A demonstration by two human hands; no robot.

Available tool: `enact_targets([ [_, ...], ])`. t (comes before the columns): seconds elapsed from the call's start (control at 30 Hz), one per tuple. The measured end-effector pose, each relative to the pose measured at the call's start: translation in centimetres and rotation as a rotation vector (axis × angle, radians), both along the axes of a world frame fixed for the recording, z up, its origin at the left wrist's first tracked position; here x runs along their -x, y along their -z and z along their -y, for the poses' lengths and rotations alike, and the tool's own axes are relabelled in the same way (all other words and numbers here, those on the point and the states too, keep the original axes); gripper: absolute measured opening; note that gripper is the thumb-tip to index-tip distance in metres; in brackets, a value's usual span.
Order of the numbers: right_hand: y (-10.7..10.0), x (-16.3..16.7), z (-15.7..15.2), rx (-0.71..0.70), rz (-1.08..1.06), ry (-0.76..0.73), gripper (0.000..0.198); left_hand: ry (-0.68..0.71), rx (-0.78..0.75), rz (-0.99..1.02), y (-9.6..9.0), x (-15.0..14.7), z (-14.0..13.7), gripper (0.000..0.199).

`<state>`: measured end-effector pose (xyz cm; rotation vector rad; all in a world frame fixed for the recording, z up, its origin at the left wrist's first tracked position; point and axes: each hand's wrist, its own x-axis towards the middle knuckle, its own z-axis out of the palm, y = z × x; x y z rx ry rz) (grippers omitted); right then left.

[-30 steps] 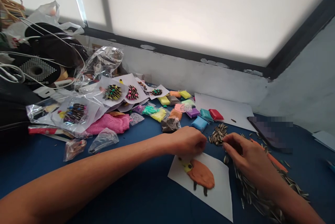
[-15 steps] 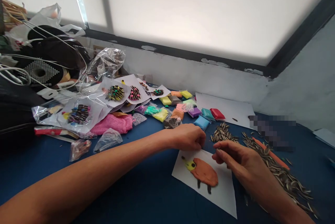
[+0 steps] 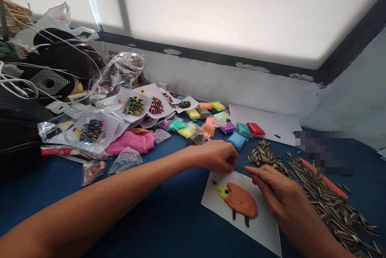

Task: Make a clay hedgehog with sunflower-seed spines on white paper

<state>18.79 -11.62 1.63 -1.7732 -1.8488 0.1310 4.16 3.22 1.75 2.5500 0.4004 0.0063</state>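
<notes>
A flat clay animal with an orange body point(image 3: 241, 200), a yellow head point(image 3: 222, 190) and dark legs lies on a white paper sheet point(image 3: 265, 232). My left hand point(image 3: 218, 156) rests at the sheet's top edge, its fingers curled down; whatever they may hold is hidden. At the sheet's right side my right hand point(image 3: 279, 195) hovers with its index finger stretched toward the left hand and the thumb below. Nothing shows between those fingers. Striped sunflower seeds point(image 3: 331, 205) spread beside and beyond my right hand, with a smaller heap point(image 3: 265, 155) behind it.
An orange stick-like tool point(image 3: 324, 178) lies among the seeds. Colourful clay packets point(image 3: 237, 140) sit behind my hands, near a white sheet point(image 3: 265, 123) by the wall. Seed-covered clay figures on paper point(image 3: 134, 106), a pink cloth point(image 3: 131, 142) and plastic bags fill the left.
My right hand has shifted slightly, and its index finger is now straighter. My left hand stays at the paper's top edge. The view has turned a little, moving the table's contents in frame.
</notes>
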Motion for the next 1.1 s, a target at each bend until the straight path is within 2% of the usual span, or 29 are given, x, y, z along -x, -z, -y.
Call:
enact_targets([
  [0.17, 0.4, -0.4, 0.1, 0.105, -0.065, 0.027, 0.024, -0.009, 0.019, -0.015, -0.2, 0.1, 0.0, 0.012],
  [0.3, 0.5, -0.2, 0.3, 0.198, -0.139, 0.001, 0.024, -0.009, 0.041, 0.004, -0.1, 0.2, -0.1, 0.026],
  [0.47, 0.8, 0.4, 0.4, 0.134, -0.211, 0.016, 0.021, 0.040, 0.055, 0.060, 0.2, 0.0, -0.1, 0.031],
  [0.77, 1.0, 1.1, 1.0, 0.116, -0.069, -0.136, 0.021, 0.060, 0.097, 0.029, 0.0, 0.0, -0.3, 0.032],
  [1.1, 1.3, 1.1, 1.1, 0.077, 0.052, -0.193, 0.017, 0.074, 0.083, 0.048, 0.2, 0.0, -0.4, 0.034],
])
